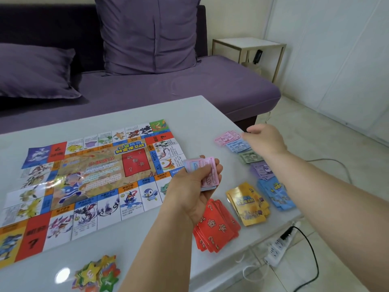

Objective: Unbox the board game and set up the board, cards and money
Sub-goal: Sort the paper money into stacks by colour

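On the white table, the paper game board is lying unfolded and flat toward the left side. At the board's right edge the left hand is hovering over the table, its fingers and thumb curling round a small bundle of pink and blue play money and gripping it. The right hand is reaching out toward the far right part of the table, its fingertips sitting just beside a pile of pink notes; the hand is blurring, so I cannot tell whether its fingers are spread or pinching anything. Next to the pink pile, more money is lying in a row running toward the person: blue notes, green notes and purple notes, the right forearm crossing over part of them. Nearer still, three loose card stacks are sitting side by side: blue cards, yellow cards and red cards with question marks. Star-shaped tokens are lying in a heap at the near edge. A purple sofa is standing behind the table, and a white power strip is lying on the floor to the right.
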{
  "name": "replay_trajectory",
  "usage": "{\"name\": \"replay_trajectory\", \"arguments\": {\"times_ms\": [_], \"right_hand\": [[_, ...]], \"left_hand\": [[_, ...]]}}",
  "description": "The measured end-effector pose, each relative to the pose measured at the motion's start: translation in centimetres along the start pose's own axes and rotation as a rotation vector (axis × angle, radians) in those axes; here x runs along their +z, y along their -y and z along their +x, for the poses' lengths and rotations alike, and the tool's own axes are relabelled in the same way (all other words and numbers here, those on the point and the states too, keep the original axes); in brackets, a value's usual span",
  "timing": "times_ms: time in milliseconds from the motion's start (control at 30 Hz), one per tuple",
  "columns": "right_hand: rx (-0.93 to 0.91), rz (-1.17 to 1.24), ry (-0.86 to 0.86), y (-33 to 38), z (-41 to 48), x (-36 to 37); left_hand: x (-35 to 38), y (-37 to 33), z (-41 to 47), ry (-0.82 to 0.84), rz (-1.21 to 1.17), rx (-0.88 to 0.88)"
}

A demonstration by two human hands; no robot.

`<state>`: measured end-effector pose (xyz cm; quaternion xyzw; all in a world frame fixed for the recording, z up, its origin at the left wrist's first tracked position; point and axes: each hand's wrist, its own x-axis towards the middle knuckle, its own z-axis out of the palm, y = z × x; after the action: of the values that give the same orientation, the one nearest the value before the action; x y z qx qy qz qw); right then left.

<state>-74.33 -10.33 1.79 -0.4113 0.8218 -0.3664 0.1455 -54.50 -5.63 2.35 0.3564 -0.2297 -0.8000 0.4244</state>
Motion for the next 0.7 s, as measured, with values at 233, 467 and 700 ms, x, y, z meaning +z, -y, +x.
{"name": "replay_trajectory", "arguments": {"times_ms": [233, 467, 700], "right_hand": [[-0.105, 0.167, 0.488, 3.5, -9.8, -3.5], [-0.086, 0.288, 0.423, 1.7, -10.5, -3.6], [0.019, 0.406, 0.192, 2.2, -3.2, -1.3]], "left_hand": [[0.5, 1.0, -1.6, 0.028, 0.200, 0.033], [0.8, 1.0, -3.3, 0.049, 0.185, -0.040], [-0.8, -0.3, -2.4, -0.057, -0.027, 0.029]]}}
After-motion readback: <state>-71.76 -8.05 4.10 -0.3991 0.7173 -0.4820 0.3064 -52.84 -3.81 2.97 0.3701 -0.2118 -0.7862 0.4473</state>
